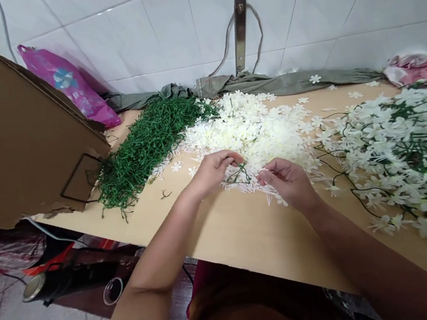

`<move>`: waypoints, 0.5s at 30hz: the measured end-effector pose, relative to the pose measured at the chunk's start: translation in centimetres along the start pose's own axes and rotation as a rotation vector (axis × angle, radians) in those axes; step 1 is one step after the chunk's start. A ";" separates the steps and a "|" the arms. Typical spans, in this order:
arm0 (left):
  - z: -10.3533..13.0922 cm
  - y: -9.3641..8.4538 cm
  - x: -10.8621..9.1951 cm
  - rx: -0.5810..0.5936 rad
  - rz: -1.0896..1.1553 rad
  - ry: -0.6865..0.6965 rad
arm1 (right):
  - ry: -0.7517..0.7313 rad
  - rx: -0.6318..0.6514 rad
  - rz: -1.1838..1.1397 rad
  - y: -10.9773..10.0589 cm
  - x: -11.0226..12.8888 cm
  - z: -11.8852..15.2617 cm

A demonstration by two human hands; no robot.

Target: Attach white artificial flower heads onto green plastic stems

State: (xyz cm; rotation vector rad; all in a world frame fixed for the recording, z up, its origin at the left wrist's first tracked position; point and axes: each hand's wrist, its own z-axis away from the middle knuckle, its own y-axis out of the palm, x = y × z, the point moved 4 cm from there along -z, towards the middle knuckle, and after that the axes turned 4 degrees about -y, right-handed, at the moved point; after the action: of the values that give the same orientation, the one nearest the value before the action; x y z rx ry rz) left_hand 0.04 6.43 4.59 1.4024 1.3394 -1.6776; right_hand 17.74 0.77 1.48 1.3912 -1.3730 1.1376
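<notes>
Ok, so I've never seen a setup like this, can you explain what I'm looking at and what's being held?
There's no machine here: you see a person's own left hand and right hand, both bare. The one picture comes from a camera worn on their head, looking forward and down.

On the table lie a heap of green stems to the left, a pile of loose white flowers in the middle, and a flower cluster with green stems among white blooms to the right.

The left hand's fingers hold a green strand. The right hand's fingers are close together beside it; whether they pinch anything is too small to tell.
</notes>
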 end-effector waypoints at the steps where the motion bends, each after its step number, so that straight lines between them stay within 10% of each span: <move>1: 0.1 0.8 0.2 0.012 0.043 -0.012 | 0.004 0.019 -0.003 0.2 -0.1 0.1; 15: 0.2 3.5 1.3 -0.128 0.366 -0.102 | 0.075 0.199 -0.545 1.3 -0.3 -0.1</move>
State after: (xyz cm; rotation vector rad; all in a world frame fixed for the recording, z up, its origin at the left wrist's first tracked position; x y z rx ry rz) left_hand 2.65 5.31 2.21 1.3712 1.0396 -1.3769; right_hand 16.49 0.87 1.21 1.7091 -0.7650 0.9593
